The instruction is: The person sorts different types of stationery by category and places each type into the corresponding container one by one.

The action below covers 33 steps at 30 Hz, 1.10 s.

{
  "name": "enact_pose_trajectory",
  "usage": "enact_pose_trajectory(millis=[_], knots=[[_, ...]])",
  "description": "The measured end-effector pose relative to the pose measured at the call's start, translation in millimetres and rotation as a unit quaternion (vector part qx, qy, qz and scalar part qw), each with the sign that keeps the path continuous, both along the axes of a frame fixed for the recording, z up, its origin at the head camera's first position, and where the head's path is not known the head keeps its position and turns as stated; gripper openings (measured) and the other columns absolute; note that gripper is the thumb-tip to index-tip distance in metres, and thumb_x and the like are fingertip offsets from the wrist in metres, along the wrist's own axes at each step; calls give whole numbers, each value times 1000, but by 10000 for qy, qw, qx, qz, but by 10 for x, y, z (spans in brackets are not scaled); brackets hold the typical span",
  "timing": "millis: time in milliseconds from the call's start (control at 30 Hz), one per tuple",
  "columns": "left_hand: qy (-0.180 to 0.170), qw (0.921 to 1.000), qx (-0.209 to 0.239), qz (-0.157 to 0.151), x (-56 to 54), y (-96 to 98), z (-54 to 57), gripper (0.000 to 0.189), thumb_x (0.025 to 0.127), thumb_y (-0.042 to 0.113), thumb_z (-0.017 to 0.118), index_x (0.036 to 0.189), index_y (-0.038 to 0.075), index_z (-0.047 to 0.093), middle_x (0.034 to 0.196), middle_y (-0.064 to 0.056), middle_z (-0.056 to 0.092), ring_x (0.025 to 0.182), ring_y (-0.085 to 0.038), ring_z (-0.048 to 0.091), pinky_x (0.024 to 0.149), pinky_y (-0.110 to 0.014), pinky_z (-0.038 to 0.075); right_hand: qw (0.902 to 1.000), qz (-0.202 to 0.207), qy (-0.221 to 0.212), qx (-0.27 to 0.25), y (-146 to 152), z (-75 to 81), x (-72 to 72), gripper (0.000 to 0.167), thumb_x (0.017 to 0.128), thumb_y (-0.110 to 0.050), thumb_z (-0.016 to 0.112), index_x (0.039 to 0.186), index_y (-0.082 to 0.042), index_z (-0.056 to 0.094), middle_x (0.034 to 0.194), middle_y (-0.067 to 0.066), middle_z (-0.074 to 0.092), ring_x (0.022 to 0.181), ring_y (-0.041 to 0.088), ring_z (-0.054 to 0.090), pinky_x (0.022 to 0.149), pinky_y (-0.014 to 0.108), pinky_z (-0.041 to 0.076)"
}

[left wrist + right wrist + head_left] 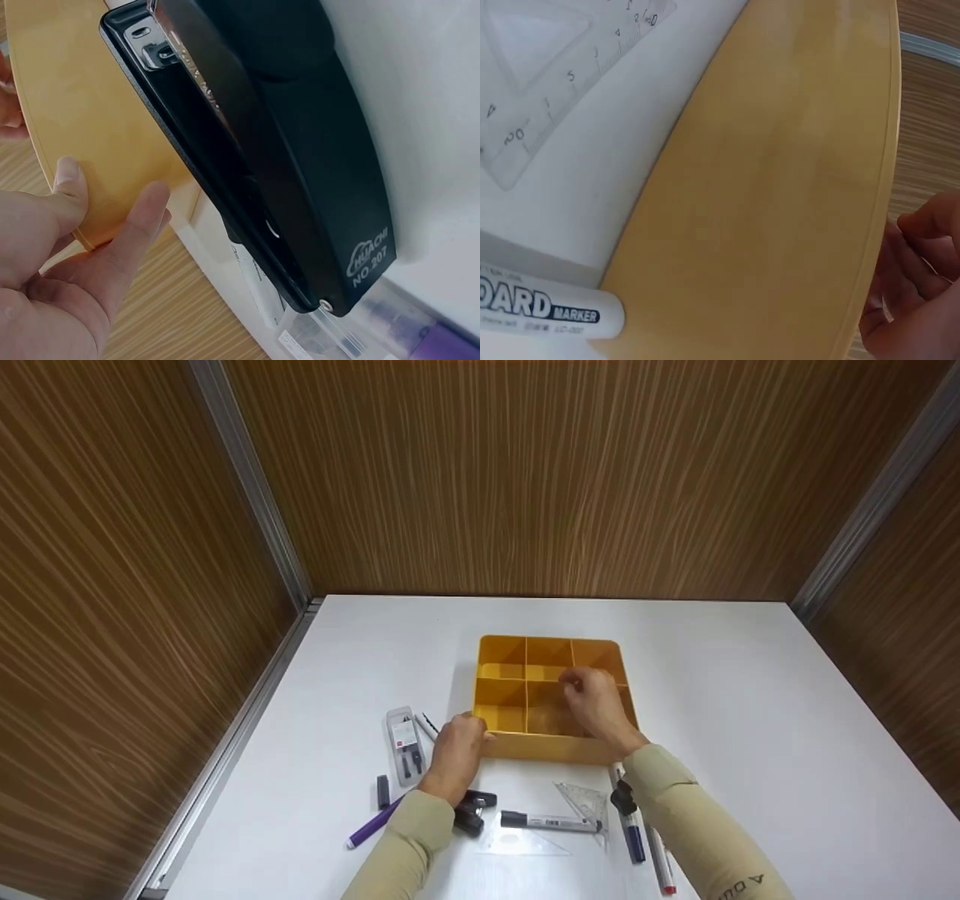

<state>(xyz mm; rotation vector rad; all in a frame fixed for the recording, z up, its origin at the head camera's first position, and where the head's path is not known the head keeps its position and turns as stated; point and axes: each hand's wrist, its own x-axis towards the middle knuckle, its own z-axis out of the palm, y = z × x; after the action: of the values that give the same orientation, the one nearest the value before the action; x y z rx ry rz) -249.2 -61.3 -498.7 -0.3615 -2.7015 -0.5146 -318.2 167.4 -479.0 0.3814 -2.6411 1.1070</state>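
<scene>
A yellow box [551, 747] with several compartments stands at mid-table; no loose things show in the parts I can see. My left hand [456, 754] grips its near left corner, thumb and fingers on either side of the rim in the left wrist view. My right hand [600, 706] reaches over the near wall, its curled fingers above the inner dividers [527, 705]. Whether those fingers pinch something is hidden, and the right wrist view shows only part of the hand behind the wall. Beneath my left wrist lies a black stapler [300, 150].
Before the box lie a black-capped board marker [551, 823] and two clear set squares [585, 802] [521, 846]. Blue-capped [635, 840] and red-capped [661, 861] markers lie by my right forearm. Leftward are a compass set [406, 746], a dark cap [382, 791] and a purple marker [373, 825].
</scene>
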Motion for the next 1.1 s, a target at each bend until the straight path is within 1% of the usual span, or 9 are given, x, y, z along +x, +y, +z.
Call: enact_pose_trajectory(millis=[100,167,233,333,467,600,733,933,1100], knots=[[-84,9999,86,11,0,-8,6,15,76,14,78,71,3,71,73,-11,68,63,-26,67,55,-36,53,9997,24,-77,233,15,-17,3,21,86,4,58,101,5,72,99,19,73,92,32,68,83,46,56],[-113,9999,113,7,2,-17,8,15,77,15,78,72,2,71,73,-12,68,63,-26,67,55,-36,53,9974,53,195,686,17,-47,8,20,84,4,60,100,5,72,97,18,73,93,33,67,88,47,54],[-130,9998,141,15,4,-24,12,16,77,15,79,72,2,71,73,-12,68,63,-27,67,55,-36,53,9906,49,610,1222,10,-79,20,19,82,4,63,98,4,73,95,18,73,93,35,65,92,48,51],[-151,9998,142,9,6,-27,14,17,78,16,79,72,2,71,73,-12,68,63,-27,67,55,-36,53,9725,30,1264,1956,-7,-125,44,14,80,1,66,92,2,74,91,17,70,92,37,59,96,50,44],[-87,9998,132,-95,6,-20,10,15,78,14,78,73,2,71,74,-12,69,63,-25,67,55,-35,53,9628,7,1499,2248,-25,-144,70,10,80,-1,66,85,0,74,92,17,64,91,38,54,97,52,41],[-26,9998,152,-104,6,-22,4,17,76,16,79,72,2,71,72,-11,68,62,-24,66,55,-35,53,9649,5,1391,2227,-23,-139,78,8,82,-2,66,84,0,73,94,17,62,93,38,53,97,51,41],[-3,9998,195,-105,3,-17,5,19,76,19,79,72,2,71,72,-11,68,62,-24,66,55,-35,53,9714,-42,1152,2077,18,-136,85,10,84,-3,67,88,2,74,95,16,56,93,36,51,89,47,44],[218,9997,-39,-107,8,10,4,19,74,20,79,70,2,72,71,-10,67,63,-26,68,55,-36,53,9925,-24,486,1121,158,-116,91,18,86,1,58,98,2,73,96,14,52,93,32,52,81,43,47],[65,9999,28,-148,18,25,12,18,74,19,78,71,3,72,72,-10,67,63,-25,67,55,-37,53,9979,-187,337,523,364,-52,119,23,88,1,53,105,1,69,103,16,52,93,30,55,84,44,50]])
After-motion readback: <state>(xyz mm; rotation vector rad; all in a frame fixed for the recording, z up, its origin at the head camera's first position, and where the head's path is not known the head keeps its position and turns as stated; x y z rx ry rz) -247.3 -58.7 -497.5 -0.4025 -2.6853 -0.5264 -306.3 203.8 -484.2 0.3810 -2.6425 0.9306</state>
